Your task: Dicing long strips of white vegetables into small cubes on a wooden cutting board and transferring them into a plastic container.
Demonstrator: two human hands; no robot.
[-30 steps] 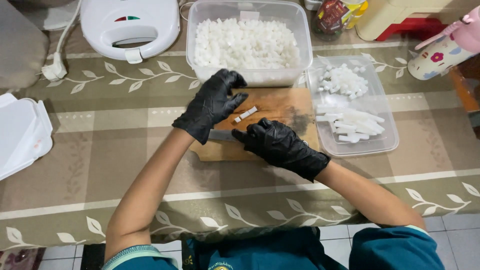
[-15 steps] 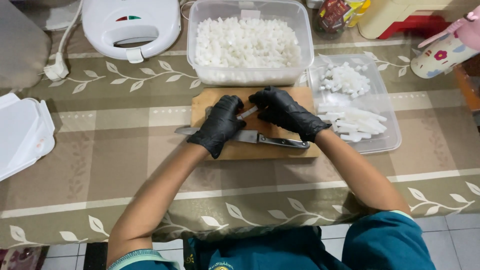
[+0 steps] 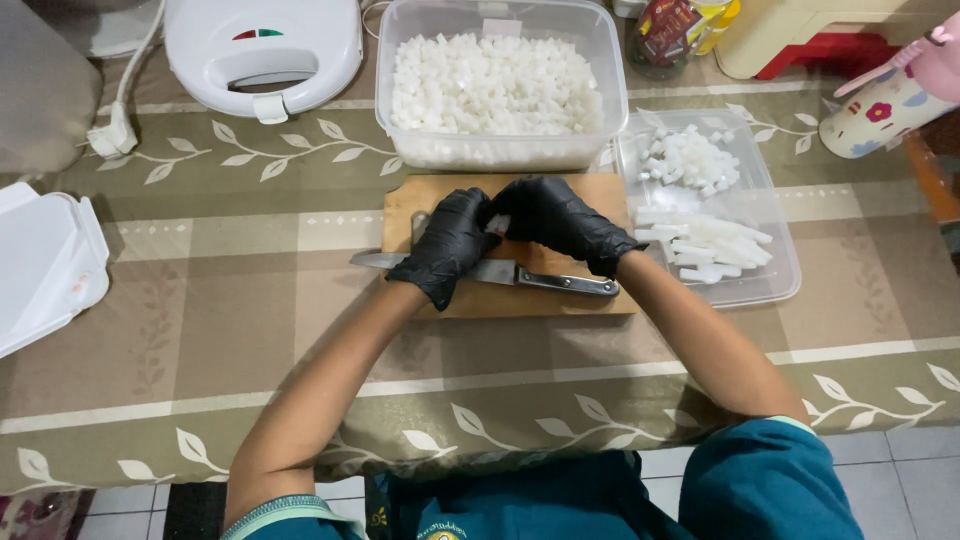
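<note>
Both my hands wear black gloves and meet over the wooden cutting board (image 3: pixel 600 195). My left hand (image 3: pixel 450 245) and my right hand (image 3: pixel 560 220) pinch a small white strip (image 3: pixel 497 222) between their fingertips; most of it is hidden. A knife (image 3: pixel 560 283) lies flat on the board under my hands, blade pointing left past the board's edge, and neither hand is on it. Behind the board stands a clear tub (image 3: pixel 500 155) full of white diced cubes. A clear tray (image 3: pixel 775 285) to the right holds white cubes and white strips.
A white sandwich maker (image 3: pixel 262 50) with its cord and plug sits at the back left. A white lidded box (image 3: pixel 45 262) lies at the left edge. A flowered bottle (image 3: pixel 885 110) and jars stand at the back right. The leaf-patterned tablecloth (image 3: pixel 200 330) covers the table.
My right hand let go of the knife, which now lies on the board, and moved up to the white strip. My left hand slid right and closed in to meet it.
</note>
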